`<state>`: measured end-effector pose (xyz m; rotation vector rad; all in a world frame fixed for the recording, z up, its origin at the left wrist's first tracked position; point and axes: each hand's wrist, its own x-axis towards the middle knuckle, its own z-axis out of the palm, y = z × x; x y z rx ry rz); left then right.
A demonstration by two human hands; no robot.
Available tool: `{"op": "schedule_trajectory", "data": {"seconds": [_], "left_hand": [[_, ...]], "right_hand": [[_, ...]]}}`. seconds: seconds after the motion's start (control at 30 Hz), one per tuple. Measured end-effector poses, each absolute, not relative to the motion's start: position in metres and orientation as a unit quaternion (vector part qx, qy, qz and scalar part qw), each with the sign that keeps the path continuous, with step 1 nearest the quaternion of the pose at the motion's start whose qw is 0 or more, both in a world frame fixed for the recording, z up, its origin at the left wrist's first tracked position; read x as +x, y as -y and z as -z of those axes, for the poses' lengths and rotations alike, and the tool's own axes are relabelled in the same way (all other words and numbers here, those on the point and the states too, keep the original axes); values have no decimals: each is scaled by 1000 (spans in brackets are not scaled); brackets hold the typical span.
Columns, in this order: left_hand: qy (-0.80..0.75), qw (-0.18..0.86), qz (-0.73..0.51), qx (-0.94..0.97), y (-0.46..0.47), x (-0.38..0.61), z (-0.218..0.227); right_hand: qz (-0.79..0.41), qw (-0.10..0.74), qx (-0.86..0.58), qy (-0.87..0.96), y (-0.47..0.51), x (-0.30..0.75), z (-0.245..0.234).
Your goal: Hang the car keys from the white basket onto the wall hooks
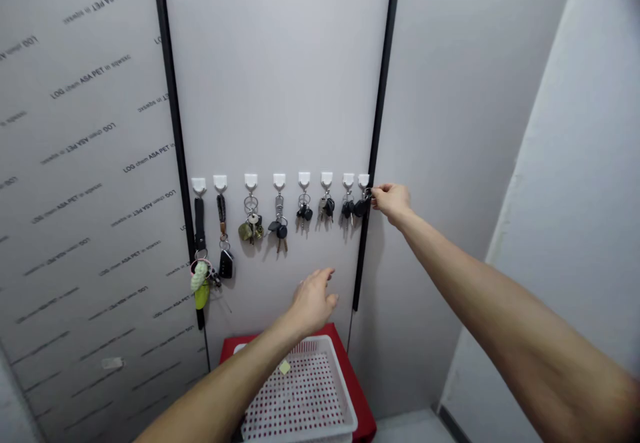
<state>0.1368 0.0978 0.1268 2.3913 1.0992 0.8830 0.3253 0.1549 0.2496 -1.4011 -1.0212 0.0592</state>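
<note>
My right hand [391, 201] pinches the rightmost bunch of keys [361, 208] by its ring, just under a white hook [363, 180]. Whether that ring rests on the hook cannot be made out. My left hand [315, 302] hovers in front of the panel, fingers apart and nothing in it. Directly left of the pinched bunch hang keys with black heads [347, 208]. Farther left come more key bunches, among them brass-coloured keys [246, 231], a black car key [227, 264] on a braided strap, and a black strap [199, 224] with a green charm.
A white perforated basket [345, 396] sits on a red stool [361, 406] below the hooks, with a small pale yellow piece [285, 367] inside. Black vertical strips [383, 90] edge the grey panel [280, 63]. A white wall [575, 196] stands on the right.
</note>
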Motion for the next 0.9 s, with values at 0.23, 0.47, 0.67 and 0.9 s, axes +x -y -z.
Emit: {"op": "schedule_trajectory", "data": {"seconds": [0.23,0.47,0.67,0.9], "left_hand": [[-408,243,-359,804,-108,111,-106],[-467,318,-417,712,-131,75,-82],[-329,280,-593,680,-115,50,-162],[-263,250,-623,693,-87,41,-208]], "right_hand": [[26,600,-657,456,-162,332,-223],[-94,486,-625,603,-138,275,-145],[-178,531,-390,731,-103,192,-172],[-207,623,-270,705,-97,151,-198]]}}
